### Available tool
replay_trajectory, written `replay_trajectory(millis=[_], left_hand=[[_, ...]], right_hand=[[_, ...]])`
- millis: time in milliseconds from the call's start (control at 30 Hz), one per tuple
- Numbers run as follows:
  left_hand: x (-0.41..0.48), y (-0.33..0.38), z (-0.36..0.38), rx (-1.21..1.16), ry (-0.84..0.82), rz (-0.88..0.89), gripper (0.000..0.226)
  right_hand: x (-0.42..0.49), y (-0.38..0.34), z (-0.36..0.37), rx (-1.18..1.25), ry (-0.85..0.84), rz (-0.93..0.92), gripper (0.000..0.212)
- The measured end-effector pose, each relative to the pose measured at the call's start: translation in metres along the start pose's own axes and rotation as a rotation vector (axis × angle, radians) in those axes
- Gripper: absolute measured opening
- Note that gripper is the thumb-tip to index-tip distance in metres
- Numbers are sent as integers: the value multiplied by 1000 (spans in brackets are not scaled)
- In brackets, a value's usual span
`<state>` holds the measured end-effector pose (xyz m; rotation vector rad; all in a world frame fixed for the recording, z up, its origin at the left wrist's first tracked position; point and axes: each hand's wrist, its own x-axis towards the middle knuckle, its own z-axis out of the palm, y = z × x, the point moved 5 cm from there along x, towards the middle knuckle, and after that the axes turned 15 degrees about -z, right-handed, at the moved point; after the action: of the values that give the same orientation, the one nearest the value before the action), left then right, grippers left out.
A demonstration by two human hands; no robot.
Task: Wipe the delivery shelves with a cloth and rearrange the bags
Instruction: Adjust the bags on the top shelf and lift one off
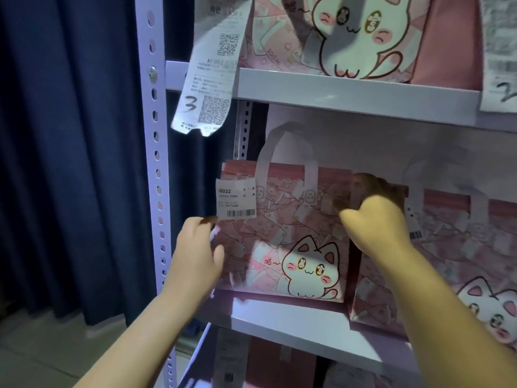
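Observation:
A pink bag with a white cartoon cat (282,236) stands at the left end of the middle shelf (282,322). A white barcode label hangs on its upper left corner. My left hand (197,247) grips the bag's left edge, fingers tucked behind it. My right hand (375,217) grips the bag's upper right corner, fingers curled over the top edge. A second cat bag (458,253) stands just right of it, partly behind my right forearm. No cloth is in view.
On the upper shelf (355,92) stands another cat bag (358,35), with a long receipt marked 3 (208,79) hanging over the shelf edge. A perforated white upright (155,152) frames the left side. Dark blue curtain (70,149) hangs left. More bags sit below.

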<state>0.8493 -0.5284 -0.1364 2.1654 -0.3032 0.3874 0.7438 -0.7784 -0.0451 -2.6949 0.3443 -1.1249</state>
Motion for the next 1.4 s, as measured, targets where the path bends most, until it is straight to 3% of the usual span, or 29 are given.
replay_trajectory(millis=[100, 233, 333, 600, 900, 1167, 1400], left_hand=[[-5, 16, -5, 77, 23, 66, 31], [-14, 51, -11, 25, 71, 185, 33], [-26, 80, -2, -19, 37, 316, 31], [-55, 125, 65, -70, -175, 492, 25], [-75, 148, 133, -34, -222, 357, 37], [-80, 147, 151, -146, -144, 130, 17], [-84, 143, 144, -147, -49, 83, 5]], right_hand=[[-18, 4, -9, 131, 115, -17, 39], [-43, 2, -24, 198, 182, -121, 19], [-63, 16, -32, 197, 177, -119, 29], [-117, 83, -57, 157, 237, 65, 26], [-141, 172, -92, -24, 196, 254, 44], [-138, 195, -101, -101, 142, 148, 45], [-141, 198, -99, -32, 139, 74, 45]])
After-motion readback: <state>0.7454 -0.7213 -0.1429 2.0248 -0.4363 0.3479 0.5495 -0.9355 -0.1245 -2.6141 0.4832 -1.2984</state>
